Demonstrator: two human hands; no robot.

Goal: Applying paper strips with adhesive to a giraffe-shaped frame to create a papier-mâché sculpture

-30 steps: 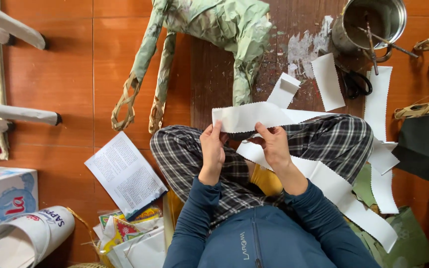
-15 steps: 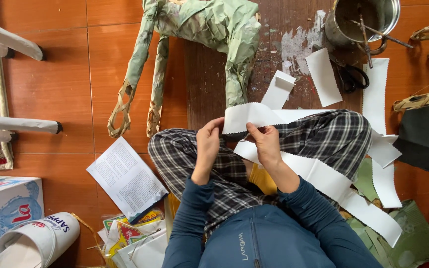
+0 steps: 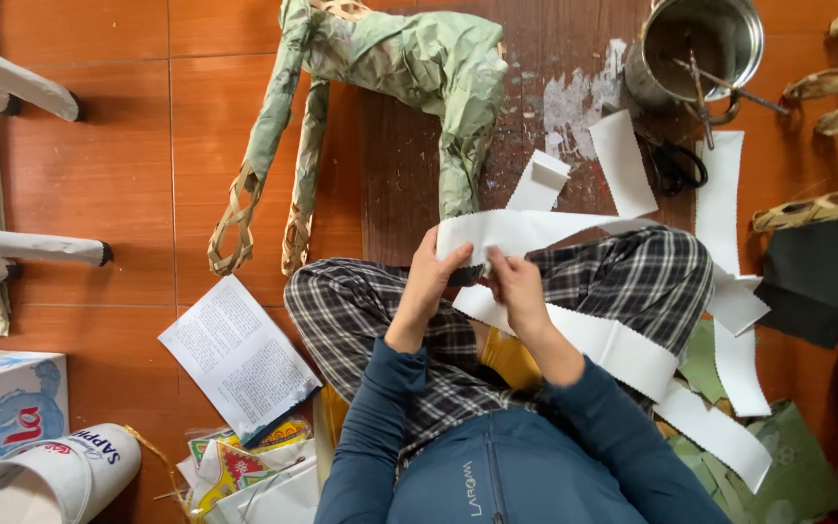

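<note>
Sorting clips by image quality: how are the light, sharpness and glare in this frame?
Head view: even, soft light with faint shadows; the left hand, right hand and white paper strip are sharp, no motion blur; mild glare on the metal pot rim; slight wide-angle bending at the edges.

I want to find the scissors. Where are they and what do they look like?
Look at the dark wooden board on the floor, then at the metal pot at its far right corner. Just below the pot, between two white paper strips, lie the black-handled scissors, the only small dark looped thing there.
</note>
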